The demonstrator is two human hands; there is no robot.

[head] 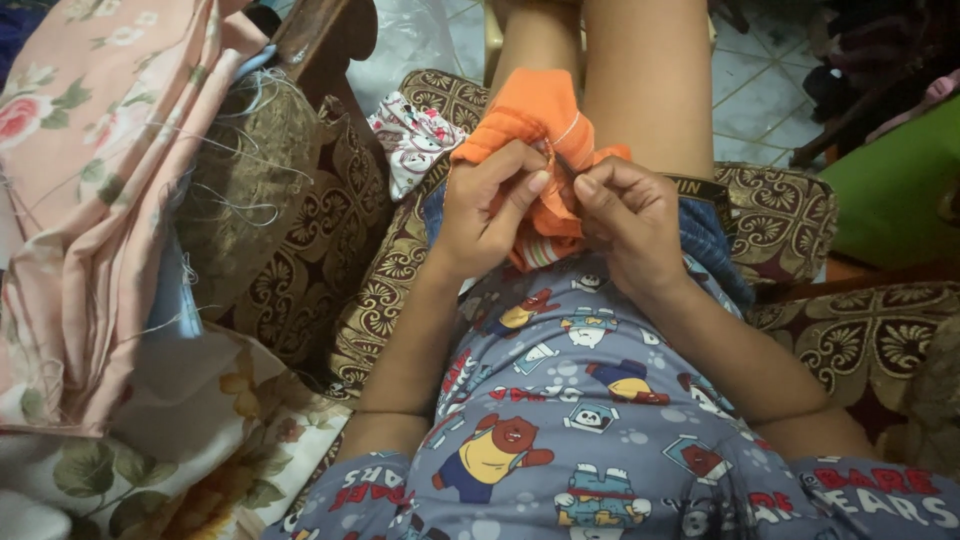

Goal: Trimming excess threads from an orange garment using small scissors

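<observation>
Head view, looking down at the person's lap. Orange cloth (535, 125) lies over the knee/thigh, bunched, long axis running roughly away from the body toward the top of the frame, near end tucked down between both hands where a striped bit shows.

Left hand (490, 205) has fingers curled, gripping the cloth's left edge, thumb laid across toward the middle. Right hand (625, 215) is clenched w/ thumb + forefinger pinched on a thin dark needle (562, 165), which slants up-left, tip at the cloth fold right by the left thumb. A pale thread (570, 130) loops over the orange fabric just above the needle.

Person sits on a brown patterned sofa (780, 220) in a grey cartoon-print shirt (570, 420). Pink floral fabric (90, 170) is piled at left w/ loose threads on it; small white printed cloth (420, 135) is near the left hand, not touching it.
</observation>
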